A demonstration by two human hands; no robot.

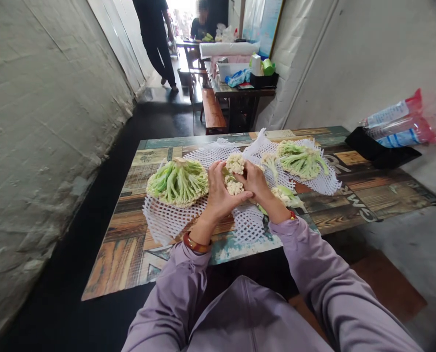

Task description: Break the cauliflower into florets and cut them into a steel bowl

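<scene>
Both my hands are wrapped round cauliflower florets [234, 186] over the middle of the table. My left hand [218, 190] grips them from the left, with its thumb stretched across below. From the right, my right hand [256, 183] holds the same florets, its fingers curled in. To the left, a large cauliflower piece [177, 183] lies stem up on white foam netting [166, 220]. A second cauliflower piece [302, 160] rests on netting at the right. Beside my right wrist lies a smaller cauliflower piece [286, 195], partly covered by the arm.
The patchwork wood table [119, 249] has a black holder [379, 149] with plastic-wrapped packets [397, 120] at its right end. Beyond stand a bench [213, 108] and another table bearing a white bin [232, 71]. A person in dark clothes [154, 39] is in the passage; another sits farther back.
</scene>
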